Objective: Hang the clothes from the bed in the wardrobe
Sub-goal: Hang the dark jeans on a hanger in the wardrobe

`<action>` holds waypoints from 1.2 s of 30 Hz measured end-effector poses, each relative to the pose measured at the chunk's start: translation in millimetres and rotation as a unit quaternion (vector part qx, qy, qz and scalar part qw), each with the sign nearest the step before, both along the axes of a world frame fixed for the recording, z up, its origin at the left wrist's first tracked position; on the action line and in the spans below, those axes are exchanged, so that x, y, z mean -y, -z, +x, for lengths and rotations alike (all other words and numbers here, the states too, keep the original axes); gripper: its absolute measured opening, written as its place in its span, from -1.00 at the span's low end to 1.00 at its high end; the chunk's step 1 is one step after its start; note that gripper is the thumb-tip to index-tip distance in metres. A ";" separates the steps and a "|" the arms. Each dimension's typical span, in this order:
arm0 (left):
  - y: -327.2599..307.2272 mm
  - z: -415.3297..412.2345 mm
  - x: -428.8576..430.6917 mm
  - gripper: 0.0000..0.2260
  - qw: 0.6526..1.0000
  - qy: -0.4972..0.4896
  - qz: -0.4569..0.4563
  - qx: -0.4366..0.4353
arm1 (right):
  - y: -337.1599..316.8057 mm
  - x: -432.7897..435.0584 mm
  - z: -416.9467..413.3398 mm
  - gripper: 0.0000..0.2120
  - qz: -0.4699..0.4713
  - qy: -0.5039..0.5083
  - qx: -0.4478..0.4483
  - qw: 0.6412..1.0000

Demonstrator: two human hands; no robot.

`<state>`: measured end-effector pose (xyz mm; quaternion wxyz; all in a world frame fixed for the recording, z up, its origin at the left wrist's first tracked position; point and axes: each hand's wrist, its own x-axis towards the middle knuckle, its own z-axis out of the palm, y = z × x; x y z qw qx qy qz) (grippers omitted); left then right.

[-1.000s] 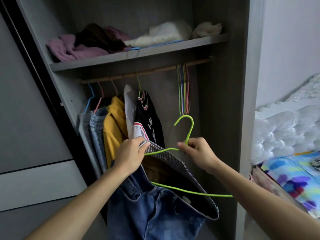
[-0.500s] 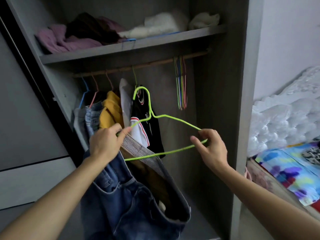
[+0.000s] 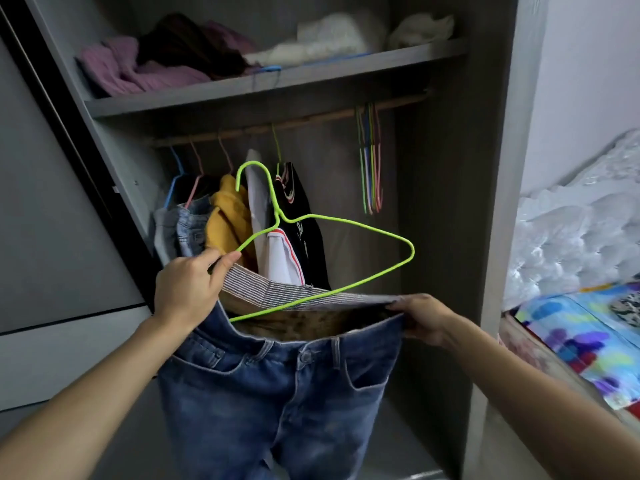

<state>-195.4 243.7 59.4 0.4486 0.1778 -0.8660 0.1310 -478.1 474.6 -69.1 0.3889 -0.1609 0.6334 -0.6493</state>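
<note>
Jeans (image 3: pixel 277 393) hang stretched between both hands: left hand (image 3: pixel 187 289) pinches waistband and green hanger (image 3: pixel 346 244), right hand (image 3: pixel 420 318) grips waistband at 3 o'clock. Wardrobe (image 3: pixel 446 202) beyond holds hung clothes (image 3: pixel 235 223) at 12 o'clock.

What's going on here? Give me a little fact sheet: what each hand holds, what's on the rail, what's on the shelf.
left hand: grips one end of the jeans waistband and the green hanger
right hand: holds the other waistband end
hanger position: lower bar partly inside the waistband, hook up
rail: hung clothes at left, spare hangers at right
shelf: bundled clothes
bed: at right
</note>
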 end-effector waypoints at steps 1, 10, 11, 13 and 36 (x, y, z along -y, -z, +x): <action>3.3 1.8 1.4 -0.56 1.000 0.003 -0.008 0.000 | -8.0 1.7 -4.8 -0.92 -0.019 0.000 0.020 1.000; 21.9 0.6 1.1 -0.59 0.997 0.035 -0.068 -0.011 | -64.4 6.7 -30.3 -0.85 -0.004 0.048 0.056 0.997; 22.0 -0.8 0.0 -0.59 0.996 0.041 -0.074 -0.011 | -69.4 3.7 -31.5 -0.81 -0.002 0.043 0.035 0.998; 22.4 -2.0 1.6 -0.58 0.995 0.062 -0.075 -0.008 | -79.8 -4.8 -33.8 -0.69 0.004 0.024 -0.041 0.999; 44.5 -21.2 7.6 -0.58 0.991 0.102 0.088 0.009 | -100.7 -22.3 -23.8 -0.46 0.063 0.020 -0.448 0.891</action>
